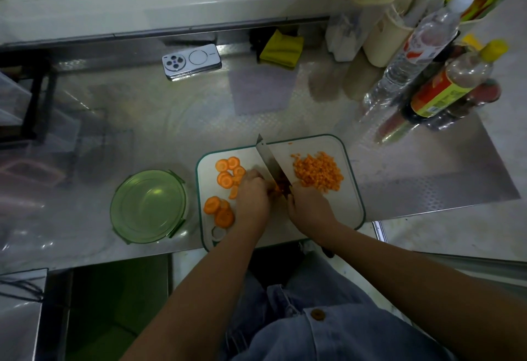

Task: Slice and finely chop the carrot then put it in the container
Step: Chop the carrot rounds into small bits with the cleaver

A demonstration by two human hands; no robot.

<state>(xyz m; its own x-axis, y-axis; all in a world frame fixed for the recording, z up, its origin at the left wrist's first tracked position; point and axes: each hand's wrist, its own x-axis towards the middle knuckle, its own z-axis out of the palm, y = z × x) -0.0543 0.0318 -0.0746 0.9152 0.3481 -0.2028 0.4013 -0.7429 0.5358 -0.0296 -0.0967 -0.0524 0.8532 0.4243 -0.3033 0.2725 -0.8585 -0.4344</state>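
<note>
1. Nearest the camera, 2 bare forearms reach forward over a denim garment [328, 329] to the cutting board [349, 201], which lies at the front edge of the steel counter [171, 132].
2. The left hand [252, 193] rests knuckles-up on the board. Its fingers are curled down onto the carrot pieces [281, 185] directly against the left face of the blade.
3. The right hand [309, 203] is closed around the handle of the knife [269, 158]. The handle itself is hidden under the hand. The blade stands on edge, with its tip pointing away from the person.
4. Carrot slices [226, 179] lie in 2 loose groups on the left part of the board, beside the left hand.
5. A heap of diced carrot [318, 171] lies on the right part of the board, right of the blade.
6. The green round container [148, 206] stands on the counter just left of the board.
7. Farther back lie a phone [191, 61] and a yellow cloth [281, 48].
8. Bottles [453, 81] stand at the far right.
</note>
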